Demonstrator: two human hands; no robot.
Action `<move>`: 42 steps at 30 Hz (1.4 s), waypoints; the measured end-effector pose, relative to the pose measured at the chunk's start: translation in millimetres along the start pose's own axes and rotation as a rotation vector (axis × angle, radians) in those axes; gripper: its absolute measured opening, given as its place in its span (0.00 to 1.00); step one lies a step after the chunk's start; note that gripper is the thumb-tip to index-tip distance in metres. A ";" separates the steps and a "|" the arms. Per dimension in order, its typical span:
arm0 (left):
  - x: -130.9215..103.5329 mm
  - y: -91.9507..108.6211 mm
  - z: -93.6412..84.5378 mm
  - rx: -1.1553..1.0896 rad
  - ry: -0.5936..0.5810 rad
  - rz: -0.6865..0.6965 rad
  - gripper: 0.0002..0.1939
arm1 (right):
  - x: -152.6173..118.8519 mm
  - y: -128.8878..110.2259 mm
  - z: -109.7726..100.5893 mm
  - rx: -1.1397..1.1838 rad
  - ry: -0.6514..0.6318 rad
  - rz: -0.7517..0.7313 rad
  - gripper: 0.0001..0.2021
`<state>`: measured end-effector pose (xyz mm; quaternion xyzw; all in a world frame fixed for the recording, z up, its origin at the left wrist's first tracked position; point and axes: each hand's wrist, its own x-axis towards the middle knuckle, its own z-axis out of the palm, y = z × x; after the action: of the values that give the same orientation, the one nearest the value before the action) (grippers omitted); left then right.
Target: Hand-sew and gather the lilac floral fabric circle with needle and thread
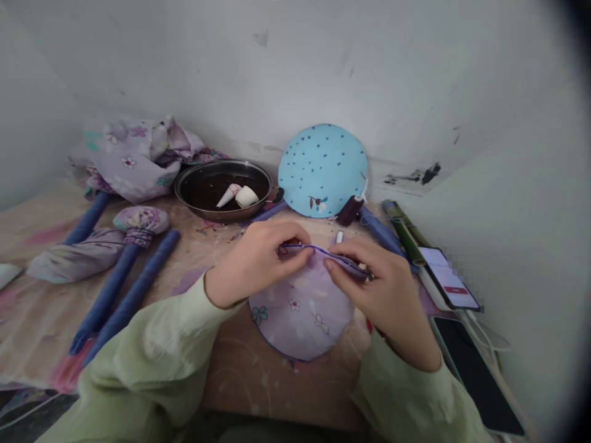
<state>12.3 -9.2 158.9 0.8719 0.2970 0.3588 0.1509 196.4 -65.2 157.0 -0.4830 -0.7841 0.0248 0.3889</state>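
Observation:
Both hands pinch the far edge of a round lilac floral fabric piece [302, 320] with a dark blue border. My left hand [261, 261] has thumb and fingers closed on the edge near its middle. To the right, my right hand [378, 280] pinches the same edge between thumb and fingers, a short gap from the left. The near part of the fabric hangs down toward me over the table. Whether a needle sits between the fingers is too small to tell. Just beyond the right fingers shows a small white stick-like object [340, 237].
Behind stand a metal pan [224, 215] with thread cones, a light blue dotted disc [323, 166] and a dark thread spool [349, 210]. Blue wrapped rods [133, 295] and bundled floral cloth [133, 166] lie left. Green bamboo tubes [406, 234] and two phones [450, 277] lie right.

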 end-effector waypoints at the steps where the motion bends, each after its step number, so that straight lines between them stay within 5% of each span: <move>1: 0.0 -0.1 0.1 0.007 0.005 0.006 0.03 | 0.2 -0.3 -0.4 0.002 0.000 0.005 0.02; 18: -2.3 1.3 4.7 0.020 0.002 -0.047 0.04 | -0.7 -3.3 6.5 0.051 -0.047 -0.024 0.05; 25: -1.7 5.1 -2.0 -0.048 -0.107 -0.068 0.06 | -1.5 -1.7 4.5 0.038 -0.052 -0.014 0.07; 33: -0.9 -1.9 2.0 0.023 0.086 -0.056 0.04 | -2.2 3.9 -1.7 -0.024 -0.001 0.043 0.04; 42: -3.1 -2.0 5.5 0.029 0.136 -0.033 0.01 | -1.7 -4.5 3.1 0.048 0.018 -0.008 0.06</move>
<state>13.7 -9.9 152.4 0.8426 0.3263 0.4103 0.1236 191.5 -67.9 155.8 -0.4707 -0.7816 0.0379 0.4075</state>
